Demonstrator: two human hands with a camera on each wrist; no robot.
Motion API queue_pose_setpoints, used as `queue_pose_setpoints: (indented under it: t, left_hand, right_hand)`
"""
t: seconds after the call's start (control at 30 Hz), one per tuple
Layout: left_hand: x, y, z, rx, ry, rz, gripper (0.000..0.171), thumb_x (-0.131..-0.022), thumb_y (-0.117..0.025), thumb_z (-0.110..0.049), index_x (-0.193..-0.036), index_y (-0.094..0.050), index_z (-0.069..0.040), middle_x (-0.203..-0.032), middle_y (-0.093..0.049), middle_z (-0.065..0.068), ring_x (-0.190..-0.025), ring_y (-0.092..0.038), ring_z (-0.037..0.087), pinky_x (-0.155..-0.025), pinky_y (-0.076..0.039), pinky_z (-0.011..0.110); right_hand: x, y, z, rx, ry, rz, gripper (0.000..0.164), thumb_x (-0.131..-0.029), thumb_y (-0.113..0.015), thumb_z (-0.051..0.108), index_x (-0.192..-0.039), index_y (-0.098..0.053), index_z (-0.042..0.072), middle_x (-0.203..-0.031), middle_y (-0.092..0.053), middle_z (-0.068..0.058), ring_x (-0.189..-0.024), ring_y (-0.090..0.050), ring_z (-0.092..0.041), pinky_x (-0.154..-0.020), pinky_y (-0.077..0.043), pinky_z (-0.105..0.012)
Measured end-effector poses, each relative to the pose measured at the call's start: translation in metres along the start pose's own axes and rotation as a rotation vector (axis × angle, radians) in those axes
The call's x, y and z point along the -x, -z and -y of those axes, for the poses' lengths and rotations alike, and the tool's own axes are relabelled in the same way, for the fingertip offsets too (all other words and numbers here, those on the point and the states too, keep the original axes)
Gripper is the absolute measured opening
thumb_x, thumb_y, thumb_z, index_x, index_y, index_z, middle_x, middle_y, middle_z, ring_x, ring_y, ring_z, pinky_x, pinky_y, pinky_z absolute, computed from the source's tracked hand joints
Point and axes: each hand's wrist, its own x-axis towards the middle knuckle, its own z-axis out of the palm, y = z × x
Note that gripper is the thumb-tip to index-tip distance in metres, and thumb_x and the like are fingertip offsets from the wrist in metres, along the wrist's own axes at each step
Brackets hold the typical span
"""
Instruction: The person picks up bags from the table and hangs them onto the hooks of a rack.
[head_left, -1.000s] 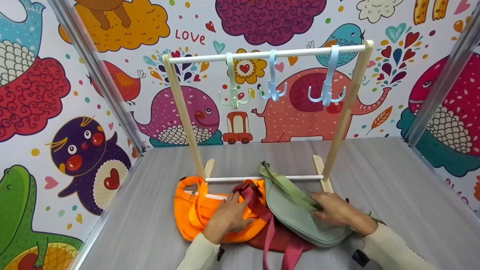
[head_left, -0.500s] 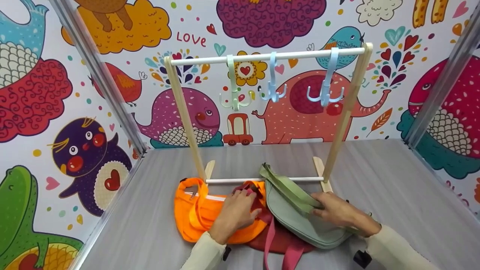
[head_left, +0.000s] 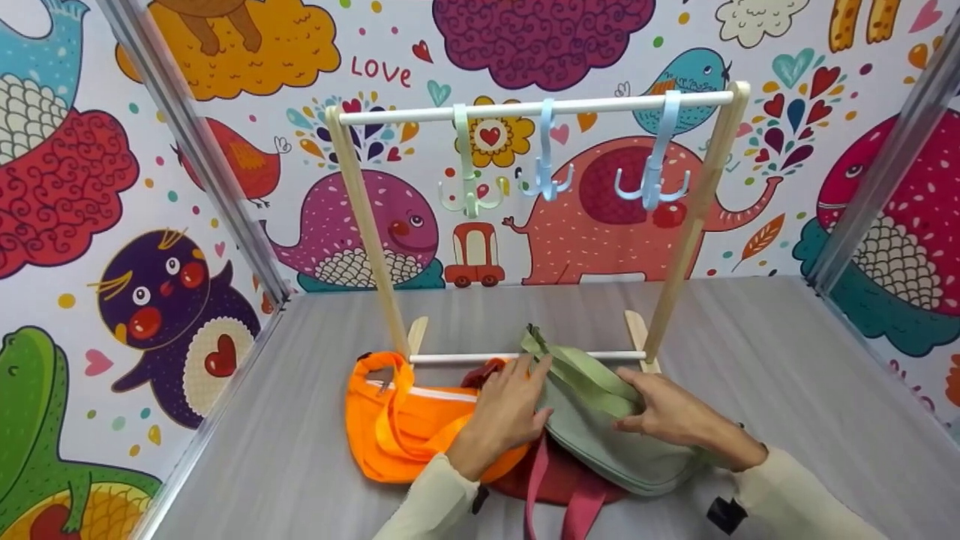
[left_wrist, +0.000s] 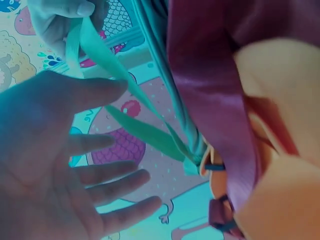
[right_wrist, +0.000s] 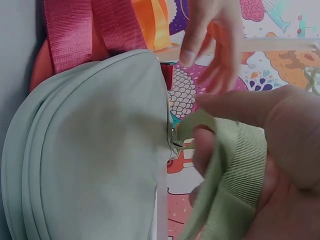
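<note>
A grey-green bag lies on the table at the front, partly over a dark red bag with pink-red straps. My right hand holds the green bag's strap, its fingers curled round the webbing in the right wrist view. Just left of that strap is my left hand, above the red and orange bags. In the left wrist view its fingers are extended and spread, apart from the strap. An orange bag with a white zip lies on the left, partly hidden by the left hand.
Behind the bags stands a wooden rack with a white top rail. A pale green hook and two blue hooks hang from it. Its lower bar runs behind the bags. Cartoon-printed panels enclose the grey table.
My left hand has moved right and a little forward, off the orange bag's middle and the red strap toward the green strap. My right hand keeps the strap, which now bows out more.
</note>
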Motion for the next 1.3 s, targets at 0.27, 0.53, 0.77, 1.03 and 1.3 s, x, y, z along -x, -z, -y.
queue_pose_setpoints:
  t: [0.27, 0.53, 0.77, 1.03, 1.3]
  left_hand:
    - [-0.013, -0.002, -0.016, 0.055, -0.056, -0.019, 0.085, -0.087, -0.076, -0.034, -0.155, -0.029, -0.015, -0.152, -0.041, 0.013, -0.136, -0.044, 0.03, -0.108, -0.04, 0.05]
    - [-0.026, -0.004, -0.025, 0.01, -0.187, -0.1, 0.093, -0.081, -0.081, -0.041, -0.155, -0.03, -0.015, -0.153, -0.04, 0.01, -0.138, -0.04, 0.026, -0.112, -0.036, 0.044]
    - [-0.032, -0.007, -0.025, -0.014, -0.27, -0.172, 0.07, -0.079, -0.082, -0.039, -0.139, -0.052, -0.017, -0.14, -0.055, 0.005, -0.132, -0.047, 0.022, -0.111, -0.038, 0.041]
    - [-0.034, -0.008, -0.024, 0.013, -0.319, -0.215, 0.042, -0.082, -0.074, -0.027, -0.12, -0.06, -0.016, -0.124, -0.064, 0.0, -0.127, -0.052, 0.021, -0.11, -0.038, 0.047]
    - [-0.032, -0.004, -0.025, 0.046, -0.306, -0.178, 0.043, -0.087, -0.067, -0.029, -0.127, -0.058, -0.014, -0.125, -0.064, 0.0, -0.125, -0.054, 0.017, -0.112, -0.035, 0.05]
  right_hand:
    - [0.003, 0.0, 0.013, 0.065, 0.063, -0.007, 0.037, -0.081, -0.076, 0.002, -0.111, -0.055, 0.01, -0.08, -0.053, 0.003, -0.067, -0.047, -0.004, -0.055, -0.039, -0.022]
    - [0.003, 0.006, 0.022, 0.014, 0.105, 0.004, 0.037, -0.084, -0.076, 0.008, -0.115, -0.056, 0.008, -0.083, -0.061, 0.004, -0.063, -0.051, -0.001, -0.054, -0.044, -0.023]
    - [0.004, 0.007, 0.023, 0.019, 0.131, -0.005, 0.031, -0.082, -0.078, 0.012, -0.106, -0.058, 0.01, -0.082, -0.059, 0.007, -0.066, -0.051, 0.0, -0.057, -0.044, -0.022]
    - [0.006, 0.013, 0.022, 0.032, 0.141, -0.026, 0.024, -0.082, -0.079, 0.015, -0.093, -0.057, 0.014, -0.074, -0.051, 0.011, -0.061, -0.046, 0.002, -0.052, -0.042, -0.02]
    - [0.012, 0.019, 0.021, 0.008, 0.066, -0.021, 0.032, -0.083, -0.079, 0.023, -0.104, -0.058, 0.011, -0.081, -0.054, 0.006, -0.067, -0.049, -0.002, -0.056, -0.043, -0.022]
